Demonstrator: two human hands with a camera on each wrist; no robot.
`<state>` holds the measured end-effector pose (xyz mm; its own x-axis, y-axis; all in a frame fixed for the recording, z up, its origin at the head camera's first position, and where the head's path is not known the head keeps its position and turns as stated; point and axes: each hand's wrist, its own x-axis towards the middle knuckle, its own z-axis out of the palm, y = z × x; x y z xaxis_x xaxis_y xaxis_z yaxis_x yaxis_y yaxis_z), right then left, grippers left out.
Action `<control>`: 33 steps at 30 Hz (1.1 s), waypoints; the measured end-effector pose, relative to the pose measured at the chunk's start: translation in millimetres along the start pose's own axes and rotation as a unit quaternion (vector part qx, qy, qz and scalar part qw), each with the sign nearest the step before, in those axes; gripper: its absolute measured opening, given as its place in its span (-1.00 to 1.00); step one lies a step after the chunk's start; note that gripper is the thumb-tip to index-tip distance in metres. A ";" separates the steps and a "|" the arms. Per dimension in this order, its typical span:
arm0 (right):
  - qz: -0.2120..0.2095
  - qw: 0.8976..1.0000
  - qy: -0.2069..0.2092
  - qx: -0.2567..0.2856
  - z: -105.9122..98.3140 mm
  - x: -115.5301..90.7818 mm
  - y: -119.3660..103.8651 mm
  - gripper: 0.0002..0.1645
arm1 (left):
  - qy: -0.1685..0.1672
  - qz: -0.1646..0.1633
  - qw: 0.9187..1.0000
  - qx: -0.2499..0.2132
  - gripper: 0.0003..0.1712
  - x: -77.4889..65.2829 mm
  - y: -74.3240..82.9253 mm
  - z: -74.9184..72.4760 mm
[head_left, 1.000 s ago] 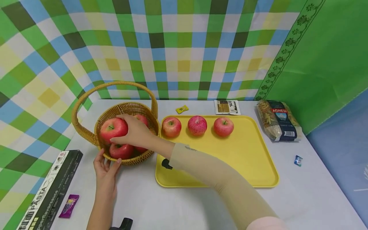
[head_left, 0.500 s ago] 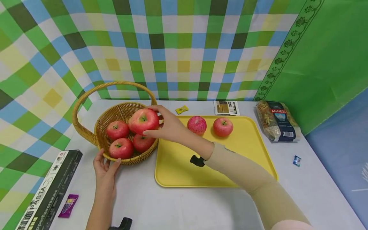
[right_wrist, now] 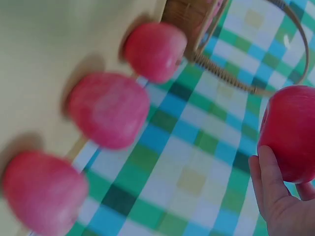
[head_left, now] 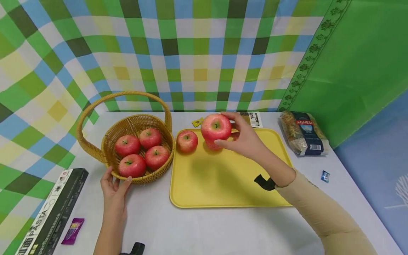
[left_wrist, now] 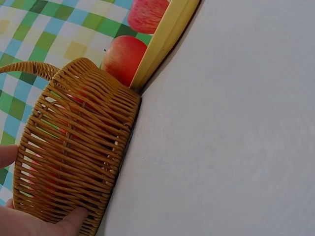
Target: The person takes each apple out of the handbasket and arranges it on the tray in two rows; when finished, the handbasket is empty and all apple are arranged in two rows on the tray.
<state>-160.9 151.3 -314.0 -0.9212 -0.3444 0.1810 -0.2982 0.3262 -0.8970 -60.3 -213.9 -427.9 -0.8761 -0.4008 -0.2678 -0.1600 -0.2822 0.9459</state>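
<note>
An apple point(head_left: 216, 126) is held above the yellow tray point(head_left: 223, 191) by the right hand point(head_left: 243, 136); the grip is opened only to the fruit's width, with thumb and fingers bent round its side, probably so that no slip is risked. The near rim and outer wall of the basket point(head_left: 140, 180) are touched by the spread fingers of the left hand point(head_left: 114, 193), presumably so that the light basket is steadied. Four apples point(head_left: 132, 165) are gathered inside it, where rolling is likely checked by the walls. Three other apples point(right_wrist: 109, 110) are lined up along the tray's back edge; in the head view, the middle one is partly hidden by the held fruit. Reaching into the basket from above is probably hampered somewhat by its tall handle point(head_left: 127, 92). On the table point(head_left: 153, 219), a pasta bag point(head_left: 304, 134) and a pasta box point(head_left: 52, 212) are placed at opposite sides, with the right hand seemingly obstructed by neither.
</note>
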 end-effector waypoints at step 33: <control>0.244 0.951 0.171 -0.087 -118.4 -56.4 158.3 0.09 | 0.000 -0.005 1.000 -0.006 -0.12 -1.2 -0.4 -1.1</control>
<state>-185.7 326.6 -418.4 -0.9789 0.1824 -0.0920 0.1761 0.5249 -0.8328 -58.7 -214.3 -428.1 -0.8740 -0.3983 -0.2782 -0.1642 -0.2967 0.9408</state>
